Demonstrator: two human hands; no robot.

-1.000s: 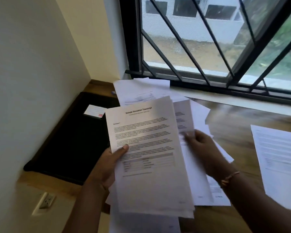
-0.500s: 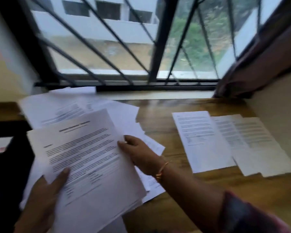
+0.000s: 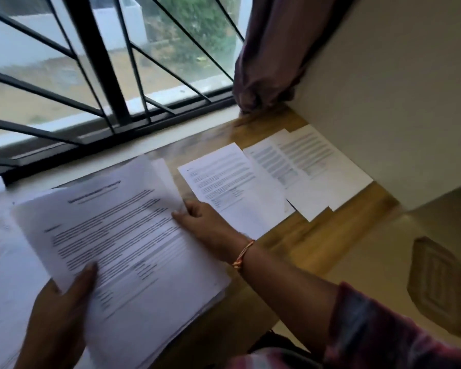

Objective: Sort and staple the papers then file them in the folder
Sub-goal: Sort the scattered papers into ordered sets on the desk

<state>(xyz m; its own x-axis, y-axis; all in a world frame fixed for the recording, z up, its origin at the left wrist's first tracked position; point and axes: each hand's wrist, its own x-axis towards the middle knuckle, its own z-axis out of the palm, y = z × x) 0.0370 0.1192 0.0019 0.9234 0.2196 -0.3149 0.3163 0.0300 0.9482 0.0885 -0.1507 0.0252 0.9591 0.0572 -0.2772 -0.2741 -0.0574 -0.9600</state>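
low at 7 o'clock, the left hand (image 3: 61,310) grips the stack of papers (image 3: 123,243), with its thumb on the top page and its fingers hidden under. the stack is tilted, over more loose sheets (image 3: 0,257) at 9 o'clock. at 5 o'clock a checked sleeve (image 3: 383,331) shows, with a thin string band (image 3: 243,256) on the wrist. the right hand (image 3: 205,225) pinches the right edge of the stack, where some pages bend up. past it, at 2 o'clock, three sheets (image 3: 237,190) lie flat on the wooden desk (image 3: 320,246), side by side and each a bit over the next. far at 12 o'clock are black window bars (image 3: 99,62) and a purple curtain (image 3: 272,49) bunched at 1 o'clock.
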